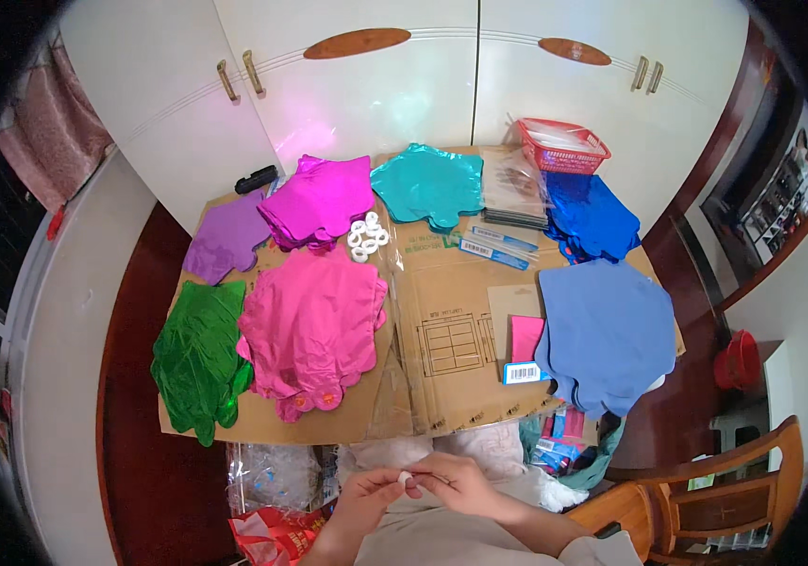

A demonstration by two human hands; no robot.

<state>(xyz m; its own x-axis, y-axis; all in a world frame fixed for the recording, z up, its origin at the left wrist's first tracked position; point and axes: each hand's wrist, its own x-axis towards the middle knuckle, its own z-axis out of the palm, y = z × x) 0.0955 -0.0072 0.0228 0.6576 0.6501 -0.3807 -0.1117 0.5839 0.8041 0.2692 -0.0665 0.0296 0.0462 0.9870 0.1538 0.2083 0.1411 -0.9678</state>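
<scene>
Your left hand (366,495) and right hand (460,483) pinch one small white ring (410,477) together, below the cardboard-covered table's (441,311) near edge. More white rings (367,236) wait near its far edge; the pink foil balloons (314,325) look untouched.

One head view looks steeply down at the table (460,311); rim probably distorted.

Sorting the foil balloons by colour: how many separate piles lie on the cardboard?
7: green front left, pink beside it, purple, magenta, teal along the back, dark blue back right, light blue front right.
</scene>
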